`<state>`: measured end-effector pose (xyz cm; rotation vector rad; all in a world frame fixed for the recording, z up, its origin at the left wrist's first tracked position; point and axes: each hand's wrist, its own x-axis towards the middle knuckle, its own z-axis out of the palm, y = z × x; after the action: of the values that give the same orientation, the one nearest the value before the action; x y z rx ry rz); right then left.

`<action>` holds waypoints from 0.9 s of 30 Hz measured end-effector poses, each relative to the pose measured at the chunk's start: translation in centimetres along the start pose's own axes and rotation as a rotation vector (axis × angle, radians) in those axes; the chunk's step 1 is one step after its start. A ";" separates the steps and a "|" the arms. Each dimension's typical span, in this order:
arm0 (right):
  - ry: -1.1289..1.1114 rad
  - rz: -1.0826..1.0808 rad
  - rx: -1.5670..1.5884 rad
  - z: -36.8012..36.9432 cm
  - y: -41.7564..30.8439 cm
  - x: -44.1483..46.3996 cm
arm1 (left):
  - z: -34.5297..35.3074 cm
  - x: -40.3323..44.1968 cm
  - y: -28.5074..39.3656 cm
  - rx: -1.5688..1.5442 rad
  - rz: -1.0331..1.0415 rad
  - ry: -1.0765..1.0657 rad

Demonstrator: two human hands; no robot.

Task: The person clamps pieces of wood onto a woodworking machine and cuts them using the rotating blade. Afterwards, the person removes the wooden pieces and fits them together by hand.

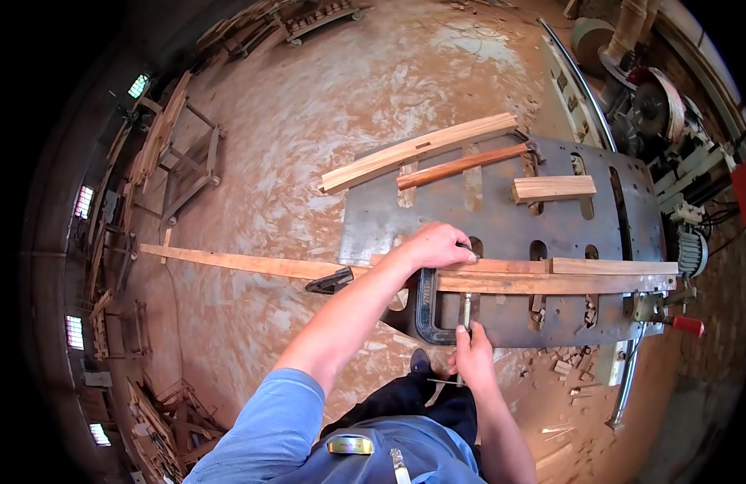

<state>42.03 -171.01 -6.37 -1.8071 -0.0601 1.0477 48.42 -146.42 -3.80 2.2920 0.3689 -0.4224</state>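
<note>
A black C-clamp [425,310] sits around the near edge of long wooden strips [502,284] lying along the metal table. My left hand [441,245] is closed over the clamp's upper end, its fingertips at the strips; the hand hides that jaw. Below the table's near edge, my right hand [474,355] grips the clamp's screw [467,308], whose thin cross handle [447,382] shows under the fingers. Further left, a second black clamp [330,281] is at the long board [244,262] that runs out past the table.
The slotted metal table [486,222] bears a pale beam [421,151], a reddish strip [461,165] and a short block [553,189]. Machinery with a motor [692,253] and a red-handled lever [686,325] stands right. Wood offcuts [578,375] litter the floor; wooden racks [191,173] stand left.
</note>
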 end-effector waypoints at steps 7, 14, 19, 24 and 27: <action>0.003 -0.166 -0.455 -0.1 0.7 -6.3 | 0.3 0.8 0.3 0.110 -0.001 -0.048; 0.012 -0.486 -0.893 0.1 4.0 -7.7 | 0.6 0.9 0.5 0.099 -0.020 -0.026; 0.109 -0.514 -0.187 2.4 8.6 -5.2 | 0.7 1.0 0.6 0.174 -0.001 -0.002; 0.219 -0.540 0.085 3.4 10.7 -5.6 | 0.4 0.5 1.3 0.189 0.009 0.001; 0.330 -0.538 -0.368 0.9 5.7 -7.9 | 0.5 0.6 1.1 0.171 0.036 0.007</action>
<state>34.24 -176.86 -5.98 -2.1053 -0.5357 0.3653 49.28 -147.46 -3.64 2.4631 0.3040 -0.4428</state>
